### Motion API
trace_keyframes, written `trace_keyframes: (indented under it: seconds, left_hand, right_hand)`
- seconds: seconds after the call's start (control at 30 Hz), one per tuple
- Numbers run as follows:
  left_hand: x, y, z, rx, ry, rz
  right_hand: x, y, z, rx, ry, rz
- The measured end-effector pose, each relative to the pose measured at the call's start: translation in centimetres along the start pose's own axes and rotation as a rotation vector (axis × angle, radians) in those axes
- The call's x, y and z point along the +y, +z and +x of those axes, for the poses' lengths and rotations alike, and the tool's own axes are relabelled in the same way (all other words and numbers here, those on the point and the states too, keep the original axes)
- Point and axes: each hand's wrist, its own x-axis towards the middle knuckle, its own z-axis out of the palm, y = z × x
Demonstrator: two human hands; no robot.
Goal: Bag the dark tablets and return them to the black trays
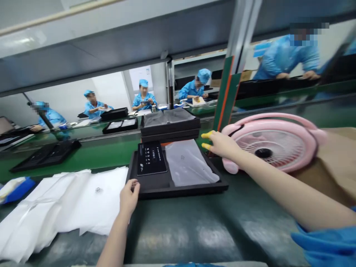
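Note:
A black tray (183, 191) lies on the bench in front of me. In its left half is a black printed card or flat device (151, 158); a flat item in a translucent plastic sleeve (191, 165) fills the right half. My left hand (130, 196) has its fingers curled at the tray's front left rim. Yellow covers sit on the fingertips of my right hand (224, 144), which reaches past the tray's back right corner. Its fingers are stretched out and apart, near a stack of black trays (170, 128), with nothing visible in them.
White plastic sleeves (91, 200) are piled at left, beside a blue-and-white packet (16, 189). A pink fan (274, 144) stands at right by brown cardboard (339, 159). A metal post (236, 48) rises behind. Several co-workers in blue sit or stand across the green line (111, 148).

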Motion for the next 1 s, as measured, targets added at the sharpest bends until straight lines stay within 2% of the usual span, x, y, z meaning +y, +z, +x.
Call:
trace_keyframes:
  seconds: [0.07, 0.13, 0.2, 0.27, 0.37, 0.5, 0.6, 0.8, 0.9, 1.0]
  left_hand:
    - [-2.1, -2.0, 1.3, 0.162, -0.128, 0.091]
    - [-4.2, -3.1, 2.5, 0.213, -0.251, 0.261]
    - [-5.8, -3.4, 3.4, 0.093, -0.300, 0.486]
    - [-6.8, -3.1, 3.9, -0.061, -0.278, 0.687]
    - [-7.0, -2.3, 4.0, -0.132, -0.219, 0.837]
    - [-6.9, -1.9, 4.0, -0.162, -0.164, 0.875]
    - [-7.2, -1.9, 4.2, -0.173, -0.212, 0.853]
    - [-8.6, -1.4, 4.9, -0.148, -0.311, 0.790]
    - [-8.8, -1.3, 4.9, -0.134, -0.347, 0.757]
    - [-8.7, -1.3, 4.8, -0.096, -0.331, 0.738]
  right_hand:
    - [-1.2, 1.4, 0.2, -0.070, -0.064, -0.023]
    - [-3.5, 2.5, 0.8, -0.152, -0.102, -0.028]
    - [-6.2, 3.5, 1.9, -0.226, -0.144, -0.026]
    - [-8.9, 4.8, 3.4, -0.276, -0.186, -0.021]
    - [-12.2, 7.0, 6.2, -0.303, -0.239, -0.017]
    - [-15.6, 10.4, 10.5, -0.322, -0.284, -0.026]
    - [-17.5, 13.0, 13.6, -0.335, -0.293, -0.026]
    - [-19.2, 17.7, 18.3, -0.404, -0.233, 0.022]
    - [-19.3, 18.7, 19.5, -0.487, -0.213, 0.063]
    - [-19.0, 17.4, 20.5, -0.510, -0.196, 0.093]
